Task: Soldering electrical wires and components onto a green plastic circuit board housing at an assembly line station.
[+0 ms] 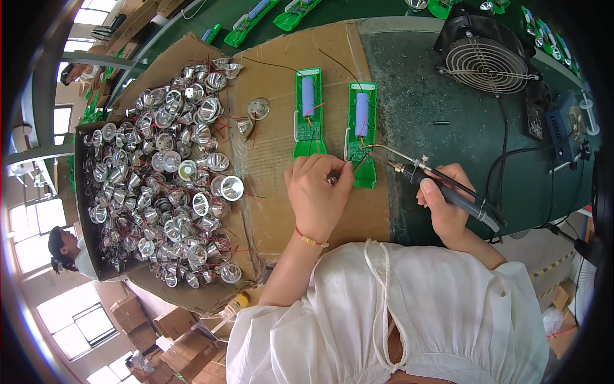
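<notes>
Room with stacked cartons (pixel 190 352), green bench (pixel 441 150), cardboard sheet (pixel 268 185) — soldering seems the step in hand.
Right-hand green housing (pixel 372 132) lies on the sheet; right hand (pixel 448 211) grips soldering iron (pixel 462 201); left hand (pixel 318 192) pinches a mostly hidden silvery piece (pixel 331 180) — next move likely calls for a steady tip (pixel 391 165).

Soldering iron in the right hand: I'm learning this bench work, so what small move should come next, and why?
Probably ease the soldering iron slightly toward the circuit board in the green housing nearest it. The right hand holds its working end close to that board, and the left hand has its fingertips close to the housing; whether iron and board touch is too small to tell.
</notes>
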A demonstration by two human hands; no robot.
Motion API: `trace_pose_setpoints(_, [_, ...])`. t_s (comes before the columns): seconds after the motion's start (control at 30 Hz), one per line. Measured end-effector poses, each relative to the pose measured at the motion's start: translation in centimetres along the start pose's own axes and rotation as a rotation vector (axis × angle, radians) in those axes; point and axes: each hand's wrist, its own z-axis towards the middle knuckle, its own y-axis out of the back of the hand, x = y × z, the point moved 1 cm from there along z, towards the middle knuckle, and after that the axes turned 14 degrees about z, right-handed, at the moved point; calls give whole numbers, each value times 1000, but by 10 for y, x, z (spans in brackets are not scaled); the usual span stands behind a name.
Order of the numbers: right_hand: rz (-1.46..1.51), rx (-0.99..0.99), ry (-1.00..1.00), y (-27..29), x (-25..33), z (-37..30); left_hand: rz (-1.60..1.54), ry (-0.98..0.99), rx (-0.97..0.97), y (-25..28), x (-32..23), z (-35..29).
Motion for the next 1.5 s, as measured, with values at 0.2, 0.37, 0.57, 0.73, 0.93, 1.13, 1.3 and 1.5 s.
trace_pose_setpoints(0.2, [9, 12, -27, 1, 3, -1, -190, 4, -67, 3, 0, -6])
trace_pose_setpoints(0.37, [-33, 20, -14, 2, 4, -2, -102, 51, 79, 1, -5, -4])
trace_pose_setpoints(0.57, [-72, 25, -17, 0, 5, -2, -91, -7, 57, -1, -3, -1])
trace_pose_setpoints(0.73, [-169, 74, -12, 1, 11, 0, -96, -11, 62, -3, -3, -1])
trace_pose_setpoints(0.93, [-340, 330, 457, -10, 23, 10, -107, 3, 70, -4, -2, -1])
trace_pose_setpoints(1.13, [-244, 206, 255, -1, 25, 0, -105, -3, 61, -4, -3, -1])
trace_pose_setpoints(1.3, [-200, 203, 221, 6, 28, -2, -118, 0, 70, -3, -5, 1])
trace_pose_setpoints(1.5, [-58, 138, 167, -3, 20, -1, -78, -33, 41, -1, -3, 1])
